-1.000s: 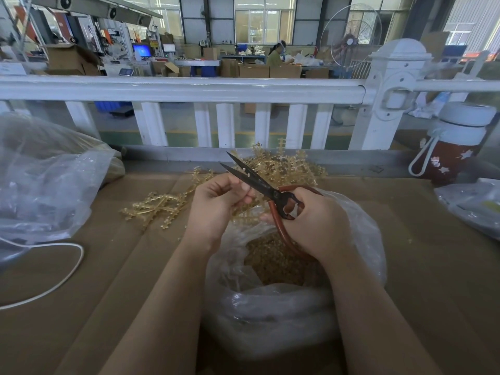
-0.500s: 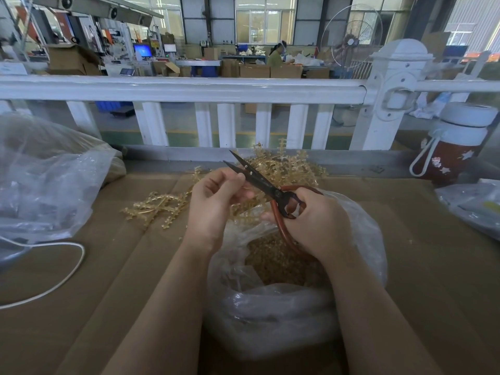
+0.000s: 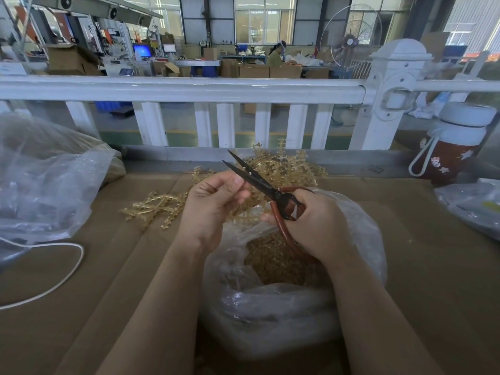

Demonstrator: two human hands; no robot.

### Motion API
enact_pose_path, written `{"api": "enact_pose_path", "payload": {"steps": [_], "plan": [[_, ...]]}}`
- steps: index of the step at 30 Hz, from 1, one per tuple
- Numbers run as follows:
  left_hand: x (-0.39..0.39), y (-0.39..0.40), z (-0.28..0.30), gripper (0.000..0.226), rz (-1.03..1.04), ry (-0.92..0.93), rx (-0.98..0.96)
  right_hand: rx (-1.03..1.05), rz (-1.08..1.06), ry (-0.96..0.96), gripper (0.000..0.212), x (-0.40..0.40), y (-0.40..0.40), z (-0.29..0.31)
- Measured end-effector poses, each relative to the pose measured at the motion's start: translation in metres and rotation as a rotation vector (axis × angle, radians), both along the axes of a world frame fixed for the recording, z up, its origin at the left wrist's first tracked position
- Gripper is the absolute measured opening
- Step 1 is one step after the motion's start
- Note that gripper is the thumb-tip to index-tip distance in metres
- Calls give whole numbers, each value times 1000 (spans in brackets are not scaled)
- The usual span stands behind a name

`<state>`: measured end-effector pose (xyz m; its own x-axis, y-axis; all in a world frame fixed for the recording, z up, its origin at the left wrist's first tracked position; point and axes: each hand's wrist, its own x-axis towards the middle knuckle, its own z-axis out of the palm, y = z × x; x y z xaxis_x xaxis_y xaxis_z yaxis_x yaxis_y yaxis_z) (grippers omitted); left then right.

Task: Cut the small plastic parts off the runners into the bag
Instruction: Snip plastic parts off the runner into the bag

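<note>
Hands snipping over bag

Right hand [image 3: 319, 226] grips red-handled black steel scissors [image 3: 266, 186], blades parted. Left hand [image 3: 213, 204] pinches an amber plastic runner [image 3: 244, 208] just under the blades, above the clear plastic bag [image 3: 270, 315] of cut parts on the brown cardboard desk [image 3: 433, 266]. No readable writing. Blades sit slightly higher than a second ago.

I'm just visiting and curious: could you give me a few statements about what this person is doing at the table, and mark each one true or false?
1. The right hand holds scissors with red handles. True.
2. The scissor blades are open. True.
3. The bag under the hands is empty. False: it holds many small amber parts.
4. The left hand lies flat on the table. False: it is raised beside the blades, fingers curled.
5. A white-lidded bottle stands far right. True.
</note>
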<state>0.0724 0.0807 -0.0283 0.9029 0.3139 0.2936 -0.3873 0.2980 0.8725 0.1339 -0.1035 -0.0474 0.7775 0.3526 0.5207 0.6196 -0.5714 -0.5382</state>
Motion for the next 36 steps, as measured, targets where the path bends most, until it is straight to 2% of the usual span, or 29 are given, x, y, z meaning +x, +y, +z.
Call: {"api": "enact_pose_path", "payload": {"steps": [5, 9, 14, 19, 24, 30, 36], "plan": [[1, -2, 0, 14, 75, -36, 85, -9, -27, -1, 61, 0, 1, 1], [1, -3, -1, 12, 104, -44, 119, -20, -48, -12, 53, -1, 1, 2], [2, -3, -2, 10, 122, -45, 125, -28, -39, -10, 72, 0, 1, 2], [2, -3, -1, 15, 133, -42, 113, -33, -45, -32, 61, 0, 0, 2], [1, -3, -1, 3, 155, -30, 169, -51, -62, -43, 48, -1, -1, 0], [0, -6, 2, 13, 212, -30, 283, -65, -47, -35, 49, -1, -2, 1], [0, -8, 2, 5, 193, -28, 266, -7, -11, -18, 43, -3, -1, 2]]}}
